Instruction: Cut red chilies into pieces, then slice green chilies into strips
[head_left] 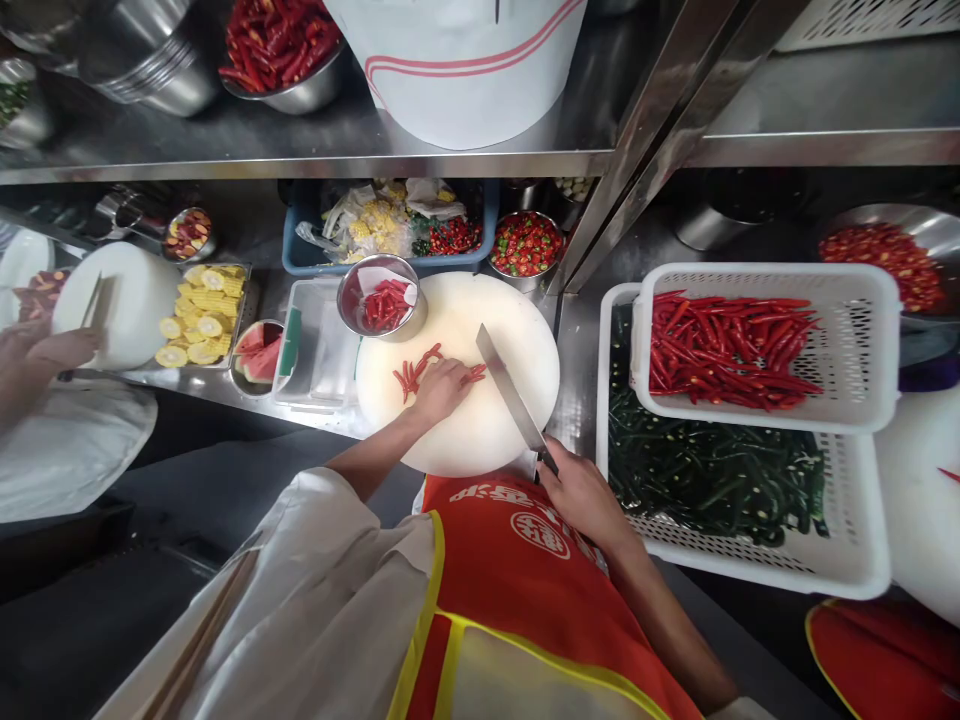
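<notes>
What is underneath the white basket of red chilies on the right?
A larger white basket of green chilies lies under the red-chili basket. Its far part is covered, so contents there are hidden.

The cutting board point(480, 430) lies on the desk point(579, 400) directly before the person. A few chillies point(411, 378) lie on it under the left hand point(439, 390), and the knife point(510, 395), held in the right hand point(581, 495), stands just right of them. A bowl point(379, 297) rests on the board's far left edge. Right of the board, a basket point(765, 400) sits on a larger basket point(750, 560). Left of it come a tub point(319, 350), then a tray of corn point(202, 315).
</notes>
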